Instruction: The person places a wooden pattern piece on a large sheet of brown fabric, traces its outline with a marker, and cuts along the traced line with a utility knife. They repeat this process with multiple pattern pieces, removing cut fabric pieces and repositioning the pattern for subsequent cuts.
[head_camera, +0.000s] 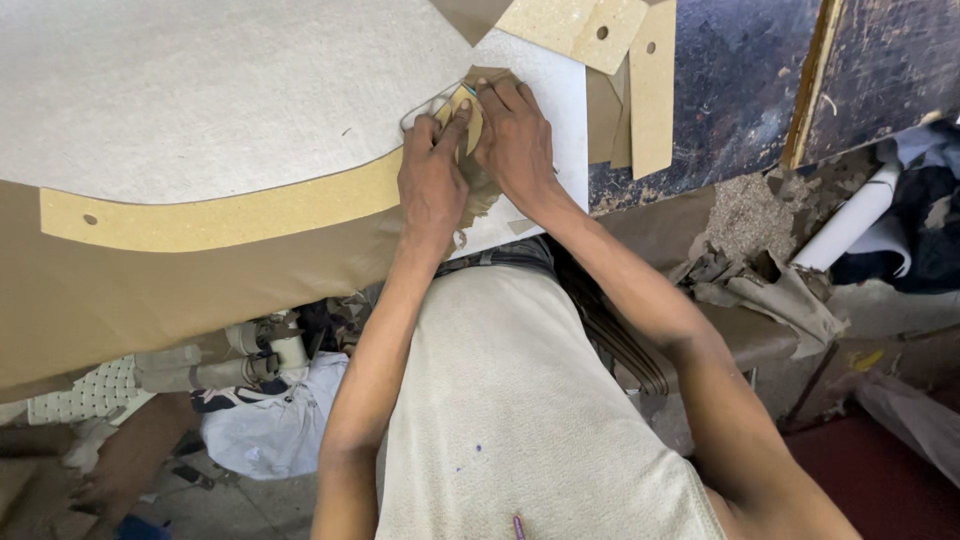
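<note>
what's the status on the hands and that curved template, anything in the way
Left hand pressing curved cardboard template flat on the grey sheet. Right hand at template's end, thin tool barely visible. Nothing in the way.

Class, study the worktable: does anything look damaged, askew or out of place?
Yes. The brown paper sheet has a ragged, torn edge just below the left hand and right hand, which press a curved cardboard template. More crumpled paper scraps lie at the table's right end.
</note>
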